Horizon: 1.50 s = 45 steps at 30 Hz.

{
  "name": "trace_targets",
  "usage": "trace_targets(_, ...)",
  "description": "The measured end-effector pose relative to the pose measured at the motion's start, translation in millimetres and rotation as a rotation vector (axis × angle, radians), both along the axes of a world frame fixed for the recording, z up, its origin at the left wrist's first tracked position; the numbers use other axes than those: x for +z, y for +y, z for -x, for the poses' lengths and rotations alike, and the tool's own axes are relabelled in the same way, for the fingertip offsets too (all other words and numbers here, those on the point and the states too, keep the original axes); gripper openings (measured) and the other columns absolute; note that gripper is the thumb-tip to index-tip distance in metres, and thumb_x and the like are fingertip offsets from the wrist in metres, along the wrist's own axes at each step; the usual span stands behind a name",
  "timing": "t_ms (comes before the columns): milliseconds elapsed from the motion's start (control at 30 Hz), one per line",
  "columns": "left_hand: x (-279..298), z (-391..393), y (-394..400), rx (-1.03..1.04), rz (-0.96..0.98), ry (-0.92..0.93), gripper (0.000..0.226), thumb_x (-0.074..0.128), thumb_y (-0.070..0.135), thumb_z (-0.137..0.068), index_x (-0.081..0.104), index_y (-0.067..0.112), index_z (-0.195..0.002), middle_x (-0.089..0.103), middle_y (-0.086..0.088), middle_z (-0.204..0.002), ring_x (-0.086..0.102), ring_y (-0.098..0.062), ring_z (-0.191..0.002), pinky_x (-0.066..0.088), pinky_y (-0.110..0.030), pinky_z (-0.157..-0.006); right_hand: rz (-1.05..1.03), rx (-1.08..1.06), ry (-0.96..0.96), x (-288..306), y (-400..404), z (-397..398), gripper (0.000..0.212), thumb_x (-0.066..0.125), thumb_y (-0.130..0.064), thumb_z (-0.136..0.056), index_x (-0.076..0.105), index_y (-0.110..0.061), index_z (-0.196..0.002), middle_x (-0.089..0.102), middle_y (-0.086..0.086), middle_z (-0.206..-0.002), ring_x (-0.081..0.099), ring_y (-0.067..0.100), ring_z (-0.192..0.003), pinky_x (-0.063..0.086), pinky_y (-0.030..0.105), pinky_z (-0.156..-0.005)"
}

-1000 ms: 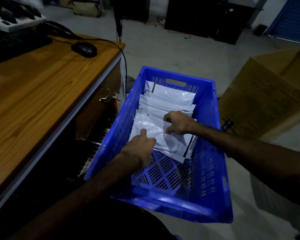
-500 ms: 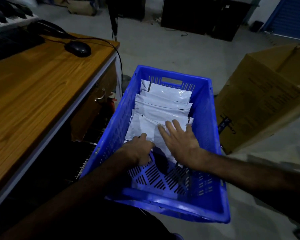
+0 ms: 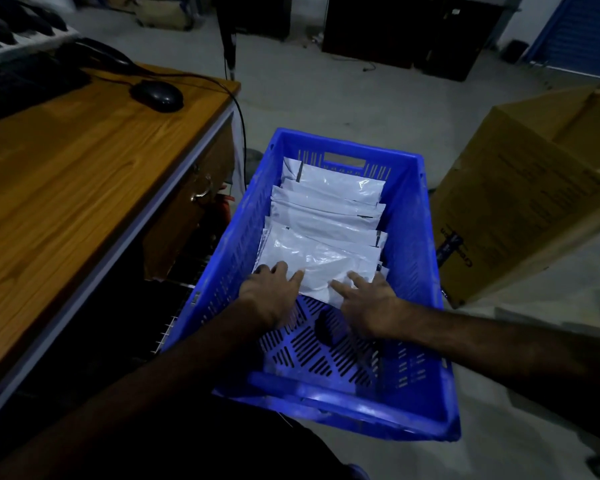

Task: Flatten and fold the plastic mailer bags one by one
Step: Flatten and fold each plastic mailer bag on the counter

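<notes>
Several folded white plastic mailer bags lie overlapped in a row inside a blue slotted crate. The nearest bag lies on top at the front of the row. My left hand rests on its near left corner with fingers stretched flat. My right hand touches its near right edge, fingers spread and straight. Neither hand grips anything.
A wooden desk with a black mouse and cables stands to the left of the crate. A large cardboard box sits on the floor to the right. The crate's near half shows its bare slotted bottom.
My right hand has slid back from the middle of the bag to its near right edge. My left hand, curled before, now lies flat on the bag's near left corner.
</notes>
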<state>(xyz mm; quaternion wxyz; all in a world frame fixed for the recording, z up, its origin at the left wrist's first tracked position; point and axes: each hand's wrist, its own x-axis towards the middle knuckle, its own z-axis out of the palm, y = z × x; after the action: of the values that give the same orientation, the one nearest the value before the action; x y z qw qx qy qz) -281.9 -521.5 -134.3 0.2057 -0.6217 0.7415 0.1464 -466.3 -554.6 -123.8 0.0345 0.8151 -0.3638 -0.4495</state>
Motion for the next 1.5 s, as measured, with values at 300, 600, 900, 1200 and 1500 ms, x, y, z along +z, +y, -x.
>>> trace_targets(300, -14.3, -3.4, -17.5, 0.117, -0.126, 0.145, 0.097, 0.059, 0.029, -0.099, -0.012, 0.015, -0.164, 0.008, -0.025, -0.165, 0.027, -0.051, -0.146, 0.035, -0.057, -0.116, 0.059, -0.083, 0.002, 0.4, -15.8, -1.5, 0.064, 0.050, -0.049, -0.104, 0.031, -0.026, -0.161, -0.023, 0.003, -0.170, -0.016, 0.037, -0.157, 0.014, 0.075, -0.116)
trace_targets(600, -22.1, -14.0, -16.7, 0.126, -0.168, 0.229, 0.083, 0.069, 0.046, -0.093, 0.029, 0.016, -0.159, 0.039, -0.018, -0.156, 0.044, -0.037, -0.141, 0.042, -0.045, -0.114, 0.009, -0.145, -0.117, 5.0, 6.0, -0.6, 0.069, 0.052, -0.048, -0.104, 0.031, -0.014, -0.160, -0.012, 0.008, -0.173, -0.004, 0.034, -0.159, 0.018, 0.070, -0.118)
trace_targets(900, -26.0, -11.4, -12.1, 0.054, -0.126, 0.211, 0.078, 0.066, 0.049, -0.092, 0.035, 0.018, -0.156, 0.043, -0.015, -0.154, 0.048, -0.035, -0.138, 0.045, -0.049, -0.111, 0.014, -0.179, -0.249, 20.1, 24.7, 4.7, 0.067, 0.043, -0.050, -0.106, 0.029, -0.013, -0.160, 0.001, 0.007, -0.173, 0.011, 0.030, -0.158, 0.031, 0.057, -0.118)
trace_targets(1200, 23.2, -27.1, 24.2, 0.132, 0.172, 0.566, 0.064, 0.062, 0.042, -0.100, 0.041, 0.023, -0.157, 0.048, -0.009, -0.155, 0.043, -0.027, -0.144, 0.039, -0.039, -0.115, 0.232, -0.368, -0.920, 52.3, 37.7, 9.6, 0.049, 0.050, -0.043, -0.105, 0.049, -0.024, -0.150, 0.049, -0.004, -0.156, 0.050, 0.024, -0.139, 0.049, 0.042, -0.103)
trace_targets(1500, 98.5, -79.5, 168.3, 0.320, 0.861, 0.956, 0.032, 0.068, 0.024, -0.099, 0.071, 0.016, -0.130, 0.070, 0.010, -0.128, 0.063, -0.001, -0.119, 0.048, -0.023, -0.102, 0.031, -0.266, -1.771, 109.4, 100.3, -44.3, 0.023, 0.060, -0.027, -0.104, 0.071, -0.023, -0.124, 0.071, -0.017, -0.121, 0.065, 0.004, -0.114, 0.055, 0.040, -0.095)
